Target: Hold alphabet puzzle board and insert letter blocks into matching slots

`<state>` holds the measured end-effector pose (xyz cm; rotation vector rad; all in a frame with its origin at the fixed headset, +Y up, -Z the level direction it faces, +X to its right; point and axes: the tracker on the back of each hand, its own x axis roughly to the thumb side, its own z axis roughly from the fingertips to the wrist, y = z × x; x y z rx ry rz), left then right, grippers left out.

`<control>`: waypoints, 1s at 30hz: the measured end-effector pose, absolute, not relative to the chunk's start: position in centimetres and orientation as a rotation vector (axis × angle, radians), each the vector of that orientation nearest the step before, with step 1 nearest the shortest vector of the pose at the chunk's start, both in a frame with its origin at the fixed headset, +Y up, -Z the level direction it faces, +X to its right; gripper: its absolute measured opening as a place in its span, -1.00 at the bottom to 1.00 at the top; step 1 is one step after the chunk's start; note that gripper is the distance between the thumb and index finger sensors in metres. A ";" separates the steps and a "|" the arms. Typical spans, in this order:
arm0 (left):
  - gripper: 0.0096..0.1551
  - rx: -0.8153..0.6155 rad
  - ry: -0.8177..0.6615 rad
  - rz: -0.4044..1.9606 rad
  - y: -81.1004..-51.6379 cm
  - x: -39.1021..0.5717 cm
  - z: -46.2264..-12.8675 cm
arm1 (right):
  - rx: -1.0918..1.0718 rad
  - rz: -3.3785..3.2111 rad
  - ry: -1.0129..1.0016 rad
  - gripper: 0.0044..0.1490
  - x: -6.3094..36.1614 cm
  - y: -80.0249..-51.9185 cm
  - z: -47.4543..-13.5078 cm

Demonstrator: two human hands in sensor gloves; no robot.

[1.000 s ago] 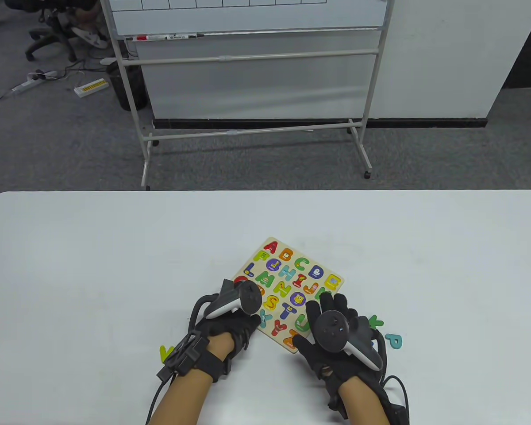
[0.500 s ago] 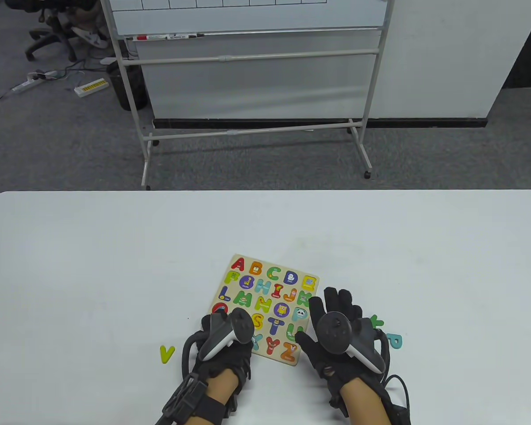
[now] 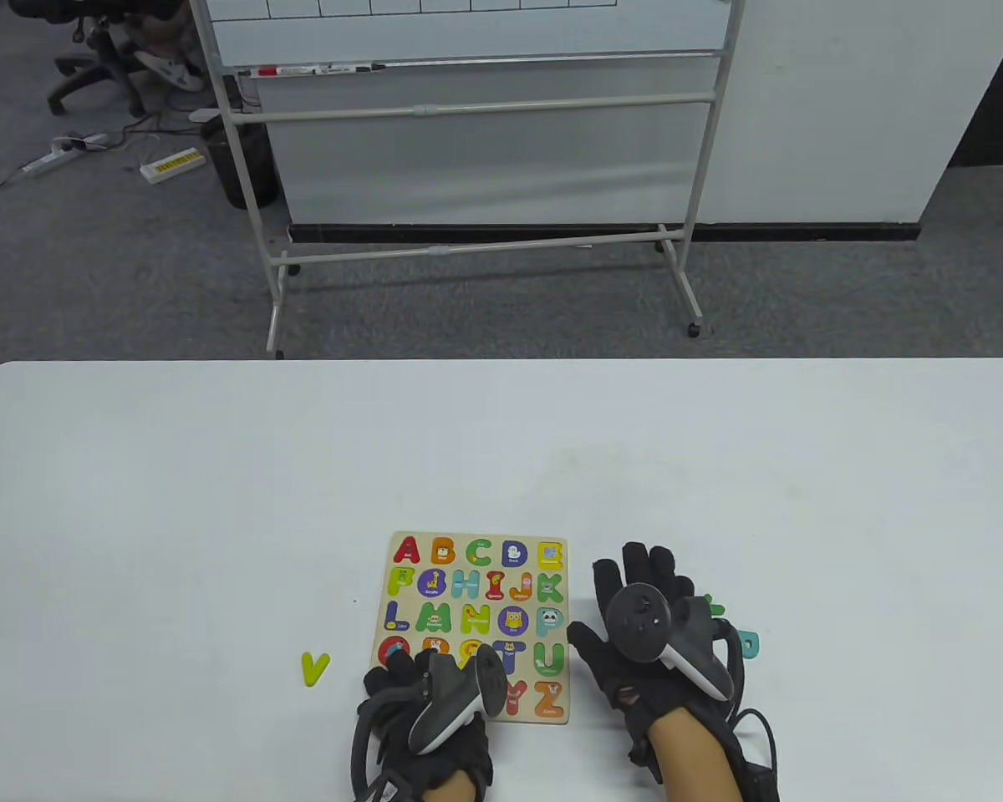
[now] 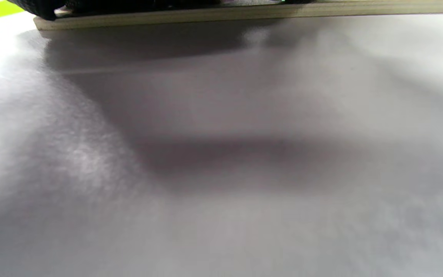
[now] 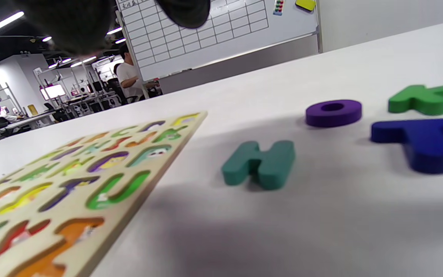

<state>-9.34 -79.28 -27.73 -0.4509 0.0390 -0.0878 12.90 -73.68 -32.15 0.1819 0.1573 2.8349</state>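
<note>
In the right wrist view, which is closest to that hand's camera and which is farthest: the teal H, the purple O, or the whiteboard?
1. Teal foam letter H: nearest, lying on the white table just right of the wooden puzzle board.
2. Purple foam letter O: farther back and to the right.
3. White gridded whiteboard: farthest, standing beyond the table's far edge.

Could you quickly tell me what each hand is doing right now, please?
Left hand: rests on the near-left corner of the puzzle board.
Right hand: open, fingers spread, holding nothing.
</note>
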 end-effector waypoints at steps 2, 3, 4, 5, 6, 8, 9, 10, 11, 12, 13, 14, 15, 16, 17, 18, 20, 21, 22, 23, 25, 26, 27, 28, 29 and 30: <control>-0.08 -0.442 0.041 -0.094 -79.3 -9.3 -27.5 | 0.185 2.833 0.165 0.11 12.8 -73.7 -32.1; -0.08 -0.441 0.039 -0.095 -79.3 -9.3 -27.5 | 0.190 2.835 0.173 0.11 12.7 -73.8 -32.1; -0.08 -0.440 0.039 -0.095 -79.3 -9.3 -27.5 | 0.192 2.836 0.175 0.10 12.6 -73.7 -32.1; -0.09 -0.442 0.039 -0.093 -79.3 -9.3 -27.5 | 0.196 2.835 0.175 0.10 12.6 -73.7 -32.0; -0.09 -0.443 0.039 -0.092 -79.4 -9.3 -27.5 | 0.201 2.831 0.173 0.10 12.5 -73.5 -31.9; -0.08 -0.442 0.037 -0.095 -79.4 -9.3 -27.6 | 0.217 2.814 0.141 0.08 12.4 -72.8 -31.5; -0.09 -0.443 0.034 -0.094 -79.4 -9.3 -27.6 | 0.226 2.815 0.105 0.07 12.2 -72.3 -31.3; -0.08 -0.444 0.033 -0.091 -79.4 -9.4 -27.6 | 0.227 2.833 0.079 0.06 12.1 -72.1 -31.2; -0.08 -0.445 0.028 -0.090 -79.4 -9.4 -27.6 | 0.233 2.883 0.041 0.05 11.8 -71.8 -31.3; -0.08 -0.448 0.025 -0.093 -79.4 -9.4 -27.6 | 0.253 2.931 0.036 0.04 11.6 -71.7 -31.5; -0.08 -0.449 0.023 -0.098 -79.5 -9.4 -27.6 | 0.270 2.996 0.070 0.04 11.2 -71.9 -31.8; -0.07 -0.450 0.021 -0.098 -79.5 -9.4 -27.6 | 0.283 3.045 0.109 0.04 10.8 -72.2 -32.0; -0.07 -0.451 0.020 -0.099 -79.5 -9.4 -27.6 | 0.311 3.084 0.142 0.02 10.5 -72.7 -32.2; -0.07 -0.451 0.018 -0.099 -79.4 -9.4 -27.6 | 0.351 3.152 0.210 0.00 10.2 -73.3 -32.4; -0.07 -0.454 0.017 -0.096 -79.4 -9.4 -27.6 | 0.364 3.220 0.298 0.00 10.1 -73.9 -32.5; -0.07 -0.455 0.017 -0.094 -79.4 -9.4 -27.6 | 0.346 3.249 0.327 -0.01 10.1 -74.2 -32.5; -0.07 -0.455 0.017 -0.092 -79.4 -9.4 -27.6 | 0.351 3.278 0.348 -0.01 10.3 -74.9 -32.4; -0.07 -0.456 0.018 -0.092 -79.4 -9.4 -27.6 | 0.346 3.278 0.347 0.00 10.5 -75.1 -32.4; -0.07 -0.457 0.018 -0.092 -79.3 -9.4 -27.7 | 0.342 3.277 0.349 -0.01 10.6 -75.2 -32.4; -0.07 -0.458 0.018 -0.091 -79.3 -9.4 -27.7 | 0.338 3.283 0.338 -0.01 10.7 -75.4 -32.4; -0.07 -0.460 0.018 -0.092 -79.3 -9.4 -27.7 | 0.344 3.297 0.312 -0.03 10.9 -75.5 -32.4; -0.07 -0.461 0.018 -0.091 -79.3 -9.4 -27.7 | 0.352 3.303 0.298 -0.04 10.9 -75.7 -32.3; -0.07 -0.460 0.018 -0.090 -79.3 -9.4 -27.7 | 0.355 3.308 0.282 -0.05 10.9 -75.8 -32.3; -0.07 -0.460 0.018 -0.090 -79.3 -9.4 -27.7 | 0.356 3.313 0.277 -0.06 10.9 -75.9 -32.3; -0.07 -0.459 0.018 -0.092 -79.3 -9.4 -27.7 | 0.364 3.318 0.280 -0.07 10.9 -76.2 -32.3; -0.07 -0.459 0.019 -0.090 -79.3 -9.4 -27.7 | 0.365 3.325 0.298 -0.11 10.8 -76.4 -32.3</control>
